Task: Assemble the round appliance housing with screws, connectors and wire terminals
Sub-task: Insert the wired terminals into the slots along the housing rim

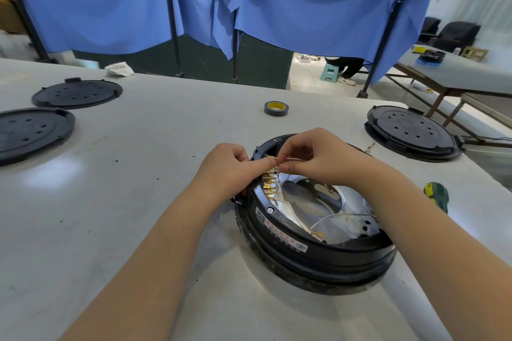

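Both hands (273, 163) pinch terminals (270, 184) above housing (318, 255) rim.

Round black housing (313, 252), lying flat on the counter (138, 202), open side up, silvery plate inside. Strip of brass terminals (270, 184) draped over its left rim; white wires (329, 220) within.

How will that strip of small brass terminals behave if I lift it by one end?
The strip of brass terminals will probably flop: it already hangs in a curve from where the left hand and right hand pinch it. It looks thin and light, so likely easy to bend or kink. Its tabs may snag the white wires.
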The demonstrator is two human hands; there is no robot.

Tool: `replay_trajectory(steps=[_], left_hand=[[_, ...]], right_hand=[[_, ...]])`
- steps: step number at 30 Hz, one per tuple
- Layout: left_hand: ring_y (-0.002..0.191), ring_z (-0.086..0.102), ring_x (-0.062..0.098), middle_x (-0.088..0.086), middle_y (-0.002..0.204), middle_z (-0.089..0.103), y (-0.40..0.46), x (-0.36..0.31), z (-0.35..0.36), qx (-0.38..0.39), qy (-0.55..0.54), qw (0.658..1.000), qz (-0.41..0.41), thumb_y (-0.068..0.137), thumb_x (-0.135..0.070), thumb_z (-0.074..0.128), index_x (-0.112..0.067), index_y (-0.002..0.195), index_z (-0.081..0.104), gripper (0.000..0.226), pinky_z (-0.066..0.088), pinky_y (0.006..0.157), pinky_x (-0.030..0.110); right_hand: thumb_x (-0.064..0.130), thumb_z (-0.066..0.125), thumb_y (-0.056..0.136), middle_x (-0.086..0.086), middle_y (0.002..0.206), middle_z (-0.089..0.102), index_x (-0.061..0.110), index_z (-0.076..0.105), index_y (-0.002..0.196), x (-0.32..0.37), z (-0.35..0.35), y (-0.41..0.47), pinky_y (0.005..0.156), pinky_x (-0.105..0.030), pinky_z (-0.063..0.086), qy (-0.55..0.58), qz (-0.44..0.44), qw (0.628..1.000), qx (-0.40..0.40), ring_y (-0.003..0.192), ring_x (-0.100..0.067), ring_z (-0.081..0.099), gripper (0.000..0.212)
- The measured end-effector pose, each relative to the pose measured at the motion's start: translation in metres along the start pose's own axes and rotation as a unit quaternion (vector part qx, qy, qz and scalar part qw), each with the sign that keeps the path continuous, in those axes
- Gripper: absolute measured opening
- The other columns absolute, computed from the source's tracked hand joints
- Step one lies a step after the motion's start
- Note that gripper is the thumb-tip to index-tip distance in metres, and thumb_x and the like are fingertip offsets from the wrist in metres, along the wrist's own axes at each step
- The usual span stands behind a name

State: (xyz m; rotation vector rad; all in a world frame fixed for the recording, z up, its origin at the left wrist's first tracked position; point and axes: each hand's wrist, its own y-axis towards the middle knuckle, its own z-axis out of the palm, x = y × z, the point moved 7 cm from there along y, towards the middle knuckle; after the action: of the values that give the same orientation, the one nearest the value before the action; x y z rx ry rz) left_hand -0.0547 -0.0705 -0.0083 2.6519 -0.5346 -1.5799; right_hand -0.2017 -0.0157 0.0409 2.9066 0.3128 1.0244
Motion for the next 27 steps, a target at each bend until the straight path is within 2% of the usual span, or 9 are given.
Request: replay_trajectory(steps=[6,12,20,27], left_hand=[[0.046,0.046,0.008,-0.012,0.036,0.038,-0.0005,-0.0006,-0.0007,-0.003,0.002,1.0,0.0,0.069,-0.053,0.077,-0.02,0.051,0.04,0.053,0.037,0.051,0.025],[0.045,0.045,0.008,-0.013,0.036,0.038,-0.0009,-0.0008,-0.0009,-0.005,0.004,1.0,-0.002,0.069,-0.053,0.077,-0.02,0.051,0.04,0.053,0.037,0.05,0.025],[0.042,0.04,0.005,-0.013,0.034,0.036,-0.0007,-0.0006,-0.0001,-0.005,0.002,1.0,-0.002,0.07,-0.051,0.077,-0.02,0.051,0.038,0.053,0.034,0.05,0.023],[0.044,0.041,0.007,-0.013,0.033,0.036,-0.0004,-0.001,0.0,-0.003,0.0,1.0,-0.003,0.07,-0.051,0.078,-0.02,0.051,0.038,0.054,0.034,0.05,0.024]], right_hand=[[0.017,0.072,0.084,0.007,0.08,0.071,0.023,0.074,0.085,-0.0006,0.0005,0.0004,0.081,-0.034,0.056,-0.007,0.004,1.0,-0.001,0.079,-0.011,0.066,0.007],[0.016,0.072,0.085,0.006,0.081,0.071,0.029,0.071,0.081,0.0019,0.0011,0.0003,0.083,-0.037,0.056,-0.004,0.001,1.0,-0.001,0.082,-0.015,0.066,0.013],[0.018,0.072,0.085,0.012,0.077,0.07,0.034,0.069,0.077,0.0034,0.0011,0.0002,0.075,-0.023,0.055,-0.008,-0.003,1.0,-0.005,0.075,-0.005,0.065,0.018],[0.016,0.073,0.084,0.011,0.076,0.07,0.031,0.071,0.078,0.0025,0.0004,0.0001,0.075,-0.023,0.054,0.001,-0.001,1.0,-0.004,0.074,-0.005,0.065,0.017]])
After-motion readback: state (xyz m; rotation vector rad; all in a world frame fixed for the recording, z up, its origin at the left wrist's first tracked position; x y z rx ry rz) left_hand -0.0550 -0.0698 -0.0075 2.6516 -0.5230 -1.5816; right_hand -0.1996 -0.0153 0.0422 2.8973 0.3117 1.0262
